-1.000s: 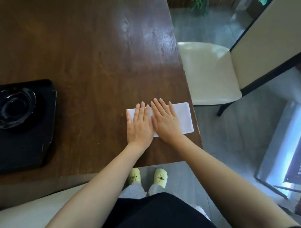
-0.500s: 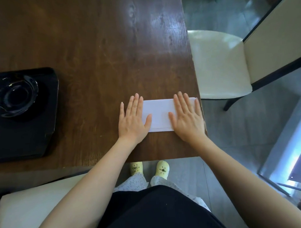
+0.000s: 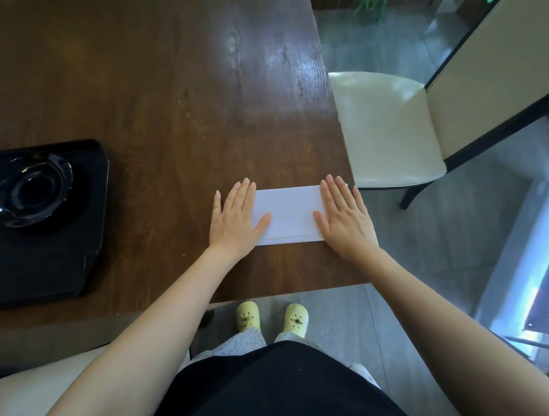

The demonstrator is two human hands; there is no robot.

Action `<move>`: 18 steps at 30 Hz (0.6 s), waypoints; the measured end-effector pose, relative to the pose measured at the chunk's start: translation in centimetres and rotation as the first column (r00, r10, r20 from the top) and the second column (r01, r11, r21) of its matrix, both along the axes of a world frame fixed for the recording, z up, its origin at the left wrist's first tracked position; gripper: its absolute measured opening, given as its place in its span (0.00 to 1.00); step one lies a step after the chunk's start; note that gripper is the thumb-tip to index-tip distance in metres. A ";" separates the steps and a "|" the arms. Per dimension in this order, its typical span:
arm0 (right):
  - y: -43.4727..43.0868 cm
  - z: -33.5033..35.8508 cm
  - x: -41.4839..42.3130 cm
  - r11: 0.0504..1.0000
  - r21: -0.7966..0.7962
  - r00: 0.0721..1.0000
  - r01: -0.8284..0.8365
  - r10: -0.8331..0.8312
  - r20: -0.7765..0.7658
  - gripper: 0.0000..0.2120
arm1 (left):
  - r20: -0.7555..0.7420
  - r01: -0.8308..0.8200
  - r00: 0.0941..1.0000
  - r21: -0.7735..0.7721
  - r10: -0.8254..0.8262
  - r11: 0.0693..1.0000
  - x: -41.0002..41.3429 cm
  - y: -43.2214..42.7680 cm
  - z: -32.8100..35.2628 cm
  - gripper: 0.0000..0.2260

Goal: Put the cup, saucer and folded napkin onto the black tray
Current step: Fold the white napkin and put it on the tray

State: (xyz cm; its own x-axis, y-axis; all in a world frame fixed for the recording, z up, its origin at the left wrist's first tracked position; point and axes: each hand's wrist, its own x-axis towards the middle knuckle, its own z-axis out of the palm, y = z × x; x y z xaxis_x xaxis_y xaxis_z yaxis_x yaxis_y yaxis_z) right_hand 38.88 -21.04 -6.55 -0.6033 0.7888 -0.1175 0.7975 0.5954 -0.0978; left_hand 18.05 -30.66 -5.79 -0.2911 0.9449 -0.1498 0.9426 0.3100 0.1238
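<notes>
A white folded napkin [image 3: 287, 214] lies flat on the brown wooden table [image 3: 170, 102], close to its right front corner. My left hand [image 3: 236, 221] rests flat on the napkin's left end, fingers straight. My right hand [image 3: 343, 219] lies flat on its right end, at the table's edge. Neither hand grips anything. At the left edge of view sits the black tray [image 3: 51, 265]. A glossy black saucer [image 3: 59, 178] stands on it with a black cup [image 3: 36, 191] in its middle.
A cream-seated chair [image 3: 385, 126] stands just right of the table. Another cream seat [image 3: 40, 399] shows at the bottom left, under my arm. The table's near edge runs just behind my wrists, with my feet on the grey floor [image 3: 424, 249] below.
My hands, side by side on the napkin's left half a second ago, have slid apart to its two ends. The napkin now looks smoother and flatter.
</notes>
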 end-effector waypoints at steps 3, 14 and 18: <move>-0.1 0.0 0.0 1.000 0.008 1.000 0.007 -0.007 0.002 0.30 | 0.093 -0.016 0.996 0.107 0.006 0.994 -1.2 0.5 1.1 0.22; -0.2 0.1 -0.2 1.000 0.004 1.000 0.017 -0.017 0.005 0.33 | 0.752 -0.470 0.480 -0.215 0.452 0.856 -3.1 2.7 5.4 0.10; -0.2 0.1 -0.2 1.000 0.001 1.000 0.018 -0.018 0.006 0.32 | 0.711 -0.385 0.391 -0.450 0.584 0.806 -2.7 1.2 5.7 0.13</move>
